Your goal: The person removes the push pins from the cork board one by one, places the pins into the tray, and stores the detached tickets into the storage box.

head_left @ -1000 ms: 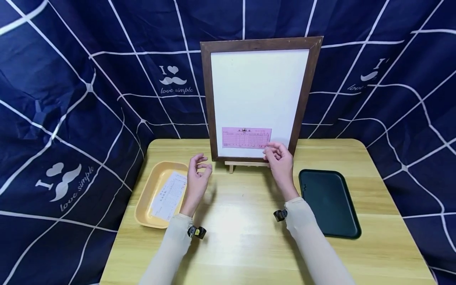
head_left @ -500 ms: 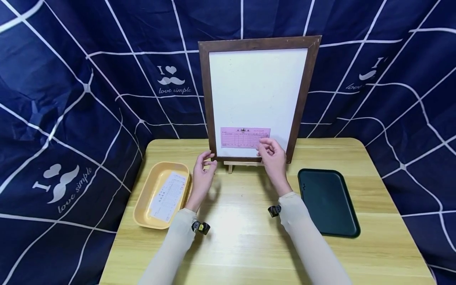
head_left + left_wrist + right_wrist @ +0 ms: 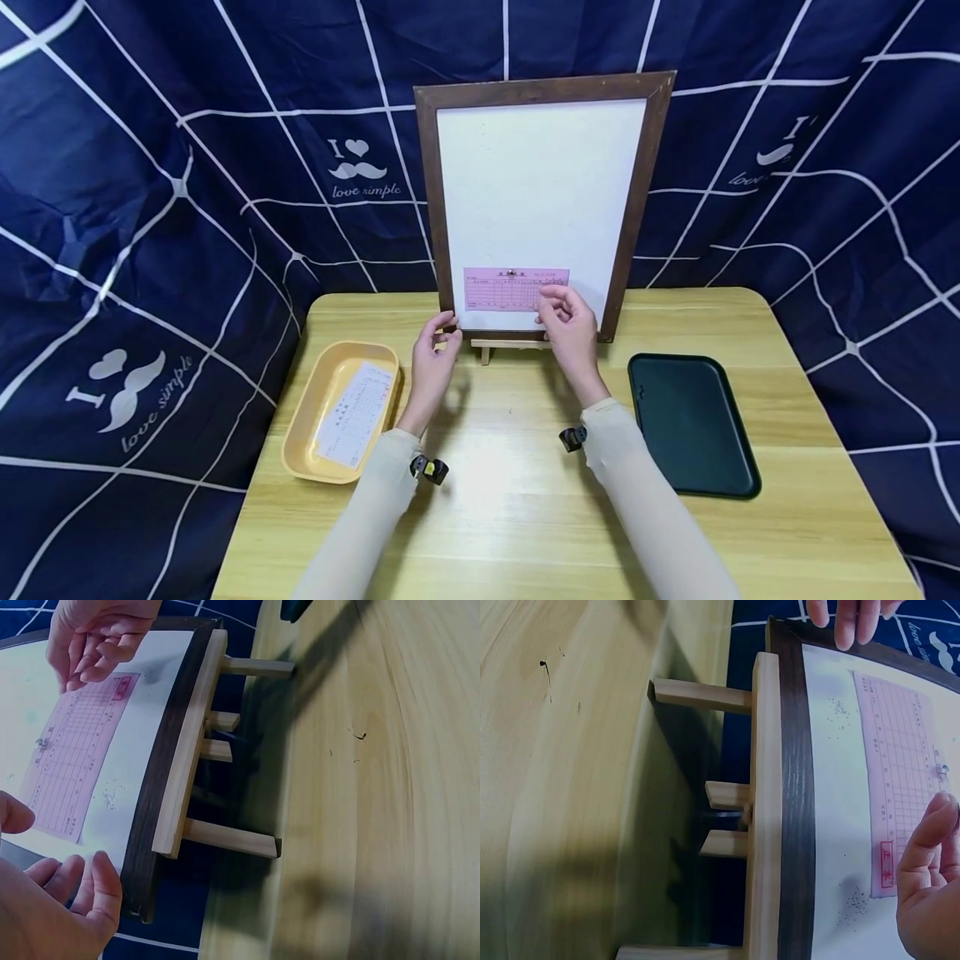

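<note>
A pink printed form [image 3: 495, 292] hangs low on the white board [image 3: 540, 183], held at its top middle by a small metal pin or clip [image 3: 512, 272]. My right hand [image 3: 573, 333] is over the form's right end, its fingers loosely bent. Nothing is visible in its grasp, and in the right wrist view the hand [image 3: 930, 892] covers part of the form. By the board's lower left corner, my left hand [image 3: 433, 362] has its fingers apart and relaxed. No object shows between its fingers [image 3: 105, 889] in the left wrist view.
The brown-framed board leans on a small wooden easel [image 3: 191, 750] at the table's back edge. To the left, a yellow tray [image 3: 300, 433] holds white printed slips [image 3: 356, 412]. A dark green tray [image 3: 693, 425] lies at the right. Blue checked cloth [image 3: 150, 275] surrounds the table.
My right hand has moved left and slightly up, across the form's right end. My left hand has shifted right and a little up, toward the frame's lower left corner. The form stays put.
</note>
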A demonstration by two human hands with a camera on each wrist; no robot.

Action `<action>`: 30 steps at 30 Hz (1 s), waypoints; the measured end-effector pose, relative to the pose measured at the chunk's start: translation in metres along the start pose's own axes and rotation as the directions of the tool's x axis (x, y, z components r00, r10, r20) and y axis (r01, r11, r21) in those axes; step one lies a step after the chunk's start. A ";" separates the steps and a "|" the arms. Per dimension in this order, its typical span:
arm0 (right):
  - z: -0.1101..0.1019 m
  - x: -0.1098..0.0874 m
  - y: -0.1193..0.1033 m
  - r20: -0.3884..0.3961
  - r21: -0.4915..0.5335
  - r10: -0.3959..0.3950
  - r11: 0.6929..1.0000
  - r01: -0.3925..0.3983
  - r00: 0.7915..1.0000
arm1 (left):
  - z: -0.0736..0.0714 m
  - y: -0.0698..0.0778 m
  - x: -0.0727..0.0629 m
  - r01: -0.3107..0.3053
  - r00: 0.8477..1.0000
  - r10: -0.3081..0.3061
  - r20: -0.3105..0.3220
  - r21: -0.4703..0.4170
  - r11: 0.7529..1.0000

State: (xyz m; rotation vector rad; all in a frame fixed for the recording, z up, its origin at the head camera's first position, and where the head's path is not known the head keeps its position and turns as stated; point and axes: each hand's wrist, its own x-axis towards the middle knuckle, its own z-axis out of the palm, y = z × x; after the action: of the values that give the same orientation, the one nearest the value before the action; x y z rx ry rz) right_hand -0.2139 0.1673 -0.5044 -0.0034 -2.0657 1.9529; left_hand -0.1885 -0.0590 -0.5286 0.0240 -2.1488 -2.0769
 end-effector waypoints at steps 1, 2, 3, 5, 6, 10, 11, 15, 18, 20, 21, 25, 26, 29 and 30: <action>0.001 0.000 -0.001 -0.002 -0.006 0.003 1.000 -0.003 1.000 | 0.000 0.000 0.001 0.000 1.000 0.000 0.002 -0.006 1.000; 0.001 0.001 -0.001 -0.004 -0.011 0.008 1.000 -0.008 1.000 | 0.000 0.000 0.002 0.003 1.000 -0.003 0.003 -0.011 1.000; 0.002 0.001 -0.002 -0.005 -0.014 0.013 1.000 -0.013 1.000 | 0.001 0.000 0.003 0.004 1.000 -0.004 0.004 -0.015 1.000; 0.004 0.002 -0.003 -0.006 -0.020 0.018 1.000 -0.018 1.000 | 0.002 -0.001 0.005 0.012 1.000 -0.012 0.004 -0.024 1.000; 0.004 0.003 -0.003 -0.006 -0.022 0.018 1.000 -0.018 1.000 | 0.002 -0.001 0.006 0.016 1.000 -0.016 0.006 -0.026 1.000; 0.007 0.005 -0.004 -0.009 -0.013 0.006 1.000 -0.006 1.000 | 0.006 -0.001 0.008 0.020 1.000 -0.020 0.008 -0.031 0.999; 0.007 0.006 -0.004 -0.010 -0.009 0.006 1.000 -0.006 1.000 | 0.007 -0.001 0.008 0.020 1.000 -0.019 0.007 -0.034 0.999; 0.010 0.006 -0.004 -0.005 -0.005 0.006 1.000 -0.006 1.000 | 0.010 -0.002 0.009 0.016 1.000 -0.016 -0.001 -0.049 0.999; 0.011 0.007 -0.005 -0.002 -0.009 0.004 1.000 -0.004 1.000 | 0.011 -0.002 0.010 0.021 1.000 -0.021 0.002 -0.063 0.998; 0.012 0.008 -0.006 -0.005 -0.008 0.002 1.000 -0.002 1.000 | 0.012 -0.003 0.011 0.024 1.000 -0.023 0.007 -0.078 0.997; 0.012 0.008 -0.006 -0.008 -0.007 0.001 1.000 -0.001 1.000 | 0.013 -0.004 0.011 0.026 1.000 -0.026 0.010 -0.086 0.996; 0.013 0.009 -0.008 -0.005 -0.004 0.004 1.000 -0.004 1.000 | 0.018 -0.006 0.012 0.038 0.999 -0.037 0.009 -0.138 0.990; 0.013 0.009 -0.008 -0.004 -0.005 0.006 1.000 -0.006 1.000 | 0.019 -0.006 0.012 0.042 0.999 -0.041 0.007 -0.146 0.988; 0.015 0.010 -0.007 -0.002 -0.002 0.012 1.000 -0.012 1.000 | 0.021 -0.005 0.011 0.056 0.998 -0.057 -0.003 -0.154 0.986; 0.015 0.010 -0.006 -0.002 -0.001 0.013 1.000 -0.013 1.000 | 0.022 -0.004 0.011 0.058 0.998 -0.060 -0.006 -0.154 0.986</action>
State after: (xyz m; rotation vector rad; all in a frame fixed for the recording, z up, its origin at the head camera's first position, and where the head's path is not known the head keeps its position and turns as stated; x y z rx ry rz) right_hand -0.2255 0.1539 -0.4965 -0.0192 -2.0705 1.9593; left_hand -0.2025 -0.0386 -0.5324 0.0821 -1.9993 -2.2636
